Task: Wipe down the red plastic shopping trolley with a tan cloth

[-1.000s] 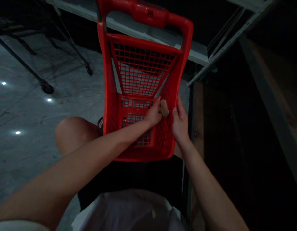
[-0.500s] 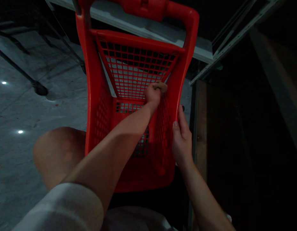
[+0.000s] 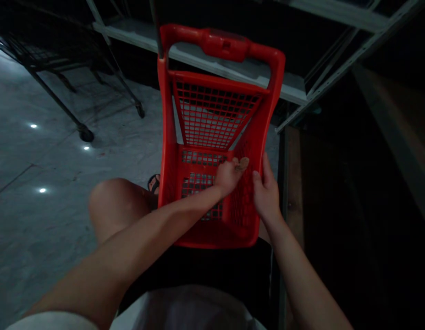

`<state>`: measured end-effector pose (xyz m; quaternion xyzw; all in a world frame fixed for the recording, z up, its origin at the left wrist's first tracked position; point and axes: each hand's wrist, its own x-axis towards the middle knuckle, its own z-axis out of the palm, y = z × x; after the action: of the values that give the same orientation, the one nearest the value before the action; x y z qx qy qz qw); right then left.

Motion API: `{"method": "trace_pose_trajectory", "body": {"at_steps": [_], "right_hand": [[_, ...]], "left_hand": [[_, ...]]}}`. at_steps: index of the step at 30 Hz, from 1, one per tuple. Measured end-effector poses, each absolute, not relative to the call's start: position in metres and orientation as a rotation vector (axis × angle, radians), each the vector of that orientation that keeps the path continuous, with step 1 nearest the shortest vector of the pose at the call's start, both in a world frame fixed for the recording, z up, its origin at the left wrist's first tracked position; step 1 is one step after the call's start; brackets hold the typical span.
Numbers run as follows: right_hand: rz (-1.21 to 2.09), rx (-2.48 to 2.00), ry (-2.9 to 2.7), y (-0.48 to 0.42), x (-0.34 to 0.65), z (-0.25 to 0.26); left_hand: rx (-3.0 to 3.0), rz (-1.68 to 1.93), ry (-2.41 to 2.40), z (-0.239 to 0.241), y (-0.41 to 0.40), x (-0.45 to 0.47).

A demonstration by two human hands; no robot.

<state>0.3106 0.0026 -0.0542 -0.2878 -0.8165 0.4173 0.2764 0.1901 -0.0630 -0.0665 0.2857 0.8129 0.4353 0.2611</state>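
Note:
A red plastic shopping basket [image 3: 167,169] with grid walls and a moulded handle stands tilted in front of me. My left hand [image 3: 229,178] reaches into it, closed around a crumpled brownish cloth [image 3: 242,164]. That cloth is against or very close to the inside of the basket's right wall; exact contact is hard to make out in the dim light. On the outer right side, my right hand [image 3: 267,195] grips the basket, thumb near the rim and fingers along the outside.
Behind the basket runs a pale metal shelf rack [image 3: 291,91]. At the left, a dark wheeled frame with a caster [image 3: 85,133] stands on the grey floor [image 3: 36,233]. A wooden beam [image 3: 295,183] borders the right side. My bent knee [image 3: 118,204] is left of the basket.
My left hand has drawn the cloth nearer to me along the basket's right wall. The view has shifted, so the basket appears smaller and lower. My right hand keeps its grip.

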Motion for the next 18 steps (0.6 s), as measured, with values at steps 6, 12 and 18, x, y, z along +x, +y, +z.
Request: {"method": "trace_pose_trajectory", "body": {"at_steps": [6, 12, 18], "right_hand": [[1.093, -0.716, -2.195, 0.026, 0.312, -0.070], [1.078, -0.715, -2.189, 0.033, 0.312, -0.076], [1.062, -0.667, -2.255, 0.033, 0.313, -0.070]], "left_hand": [[0.899, 0.949, 2.028, -0.057, -0.121, 0.241], [0.439, 1.306, 2.044, -0.065, -0.095, 0.240], [0.452, 1.568, 2.037, -0.059, -0.032, 0.192]]}}
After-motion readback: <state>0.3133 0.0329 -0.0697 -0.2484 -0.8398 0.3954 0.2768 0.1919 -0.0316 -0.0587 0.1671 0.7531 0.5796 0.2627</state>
